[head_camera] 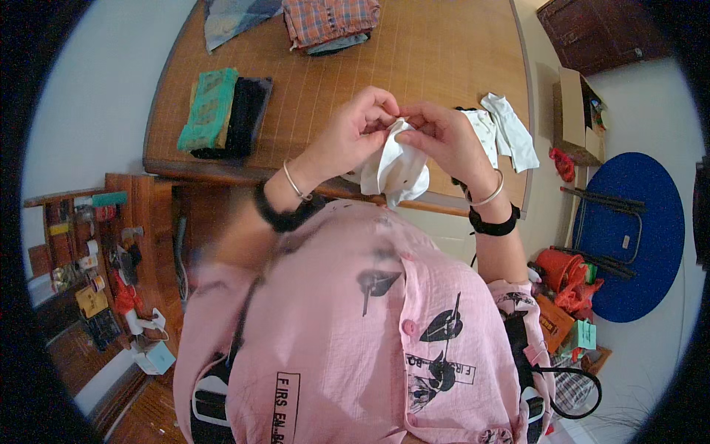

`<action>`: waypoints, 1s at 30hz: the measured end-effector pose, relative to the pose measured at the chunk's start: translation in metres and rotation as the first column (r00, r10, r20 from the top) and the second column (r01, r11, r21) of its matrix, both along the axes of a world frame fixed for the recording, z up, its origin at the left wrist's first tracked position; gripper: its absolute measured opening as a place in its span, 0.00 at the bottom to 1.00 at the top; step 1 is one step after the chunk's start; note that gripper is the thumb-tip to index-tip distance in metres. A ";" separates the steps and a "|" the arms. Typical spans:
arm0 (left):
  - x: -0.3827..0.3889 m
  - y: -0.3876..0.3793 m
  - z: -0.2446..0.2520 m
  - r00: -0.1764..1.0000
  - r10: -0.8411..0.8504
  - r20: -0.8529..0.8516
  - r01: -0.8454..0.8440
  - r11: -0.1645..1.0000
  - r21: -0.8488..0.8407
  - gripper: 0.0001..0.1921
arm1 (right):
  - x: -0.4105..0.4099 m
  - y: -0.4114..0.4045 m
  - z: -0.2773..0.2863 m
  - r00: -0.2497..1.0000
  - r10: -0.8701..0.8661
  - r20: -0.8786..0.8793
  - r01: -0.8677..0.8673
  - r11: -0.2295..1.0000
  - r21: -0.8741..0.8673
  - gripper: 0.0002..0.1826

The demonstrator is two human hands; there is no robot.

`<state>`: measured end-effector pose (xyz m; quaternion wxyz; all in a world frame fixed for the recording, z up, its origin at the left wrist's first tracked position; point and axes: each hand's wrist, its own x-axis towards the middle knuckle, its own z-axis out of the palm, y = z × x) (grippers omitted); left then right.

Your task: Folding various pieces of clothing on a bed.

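A white cloth item (396, 166), perhaps a small garment, hangs from my fingers over the near edge of the wooden table (333, 100). My left hand (369, 127) pinches its top edge from the left, and my right hand (432, 130) pinches the same edge beside it, thumb on the cloth. The fingertips of both hands nearly touch. To the right lie a white patterned cloth (483, 130) and a folded plain white garment (511, 133). A folded green patterned cloth (208, 108) and a folded black cloth (248, 116) lie at the left.
At the table's far side are a folded plaid garment (330, 22) and a blue-grey cloth (236, 19). An open cardboard box (571, 119), a folded blue round table (632, 233) and a red bucket (557, 266) stand at the right. Cluttered wooden shelves (144, 238) are at the left.
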<state>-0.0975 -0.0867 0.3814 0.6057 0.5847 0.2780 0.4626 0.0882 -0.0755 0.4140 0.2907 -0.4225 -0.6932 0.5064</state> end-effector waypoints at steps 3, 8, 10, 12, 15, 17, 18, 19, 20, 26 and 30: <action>-0.003 -0.001 -0.001 0.994 0.023 -0.110 -0.017 0.999 0.047 0.12 | 0.000 0.003 0.003 0.992 0.043 0.119 -0.051 0.997 0.063 0.12; -0.005 -0.002 -0.007 0.975 0.104 -0.197 -0.094 0.994 0.061 0.09 | -0.004 0.002 0.001 0.974 0.029 0.225 -0.057 0.991 0.120 0.10; -0.003 -0.004 -0.017 0.958 0.134 -0.252 -0.120 0.990 0.071 0.09 | -0.007 -0.002 0.000 0.981 -0.014 0.193 -0.018 0.986 0.166 0.10; 0.003 -0.008 -0.034 0.951 0.152 -0.269 -0.111 0.981 0.161 0.13 | -0.009 -0.005 0.002 0.989 -0.036 0.146 0.008 0.982 0.189 0.10; 0.002 -0.010 -0.054 0.897 0.126 -0.424 -0.092 0.991 0.101 0.18 | -0.007 -0.008 0.001 0.994 -0.091 0.063 0.077 0.976 0.205 0.11; -0.004 -0.009 -0.096 0.887 0.135 -0.442 -0.108 0.990 0.085 0.18 | -0.001 -0.010 -0.003 0.992 -0.122 0.030 0.113 0.973 0.201 0.11; -0.008 -0.007 -0.109 0.877 0.140 -0.460 -0.122 0.990 0.068 0.19 | 0.005 -0.010 -0.005 0.989 -0.143 0.042 0.134 0.974 0.180 0.11; -0.014 -0.008 -0.119 0.878 0.139 -0.458 -0.122 0.990 0.067 0.19 | 0.011 -0.010 -0.008 0.985 -0.164 0.054 0.154 0.975 0.160 0.11; -0.020 -0.008 -0.123 0.859 0.104 -0.502 -0.124 0.992 -0.008 0.17 | 0.016 -0.010 -0.011 0.985 -0.165 0.055 0.155 0.975 0.158 0.11; -0.055 -0.008 -0.109 0.792 0.157 -0.589 -0.212 0.977 -0.025 0.09 | 0.044 -0.010 -0.030 0.945 -0.327 0.013 0.326 0.944 0.047 0.08; -0.070 -0.009 -0.097 0.805 0.062 -0.590 -0.237 0.946 -0.223 0.07 | 0.050 -0.010 -0.042 0.924 -0.380 -0.043 0.381 0.924 0.026 0.07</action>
